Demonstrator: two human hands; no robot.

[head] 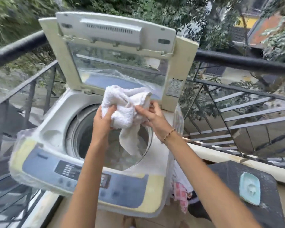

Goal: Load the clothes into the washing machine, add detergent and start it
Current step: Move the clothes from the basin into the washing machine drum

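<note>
Both hands hold a bunched white towel [127, 106] right above the washing machine's [44, 129] open drum [82, 134]. The left hand [104, 117] has its fingers curled into the cloth; the right hand [150, 115] pinches its other side. One towel end dangles into the drum. The lid [115, 46] stands raised behind the drum.

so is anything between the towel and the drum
Nothing visible does. The lid is up and the drum lies open right beneath the white towel, which the left hand and right hand grip; its loose end hangs over the opening.
</note>
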